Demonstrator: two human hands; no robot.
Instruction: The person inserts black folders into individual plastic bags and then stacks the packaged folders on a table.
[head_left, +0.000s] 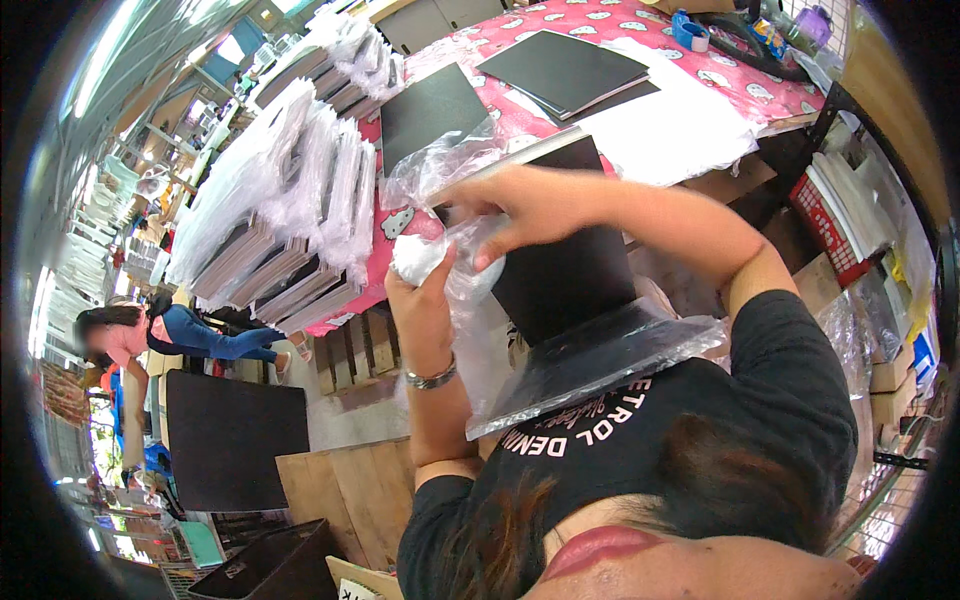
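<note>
A black flat board (565, 280) leans between the pink table and my body, partly inside a clear plastic bag (600, 360). My left hand (425, 300), with a metal band at the wrist, is closed around a crumpled white wad (417, 257), perhaps a cloth. Close beside it, my right hand (515, 205) reaches across the board's upper part, its fingers curled into the loose plastic of the bag. The fingertips of the right hand are partly hidden by the film. Loose plastic also bunches up beyond both hands.
Tall stacks of plastic-wrapped boards (290, 200) stand at the left of the table (560, 22). Unwrapped black boards (565, 70) lie farther back, beside white sheets (680, 120). A red crate (830, 235) is at the right. Another person (190, 330) is at the far left.
</note>
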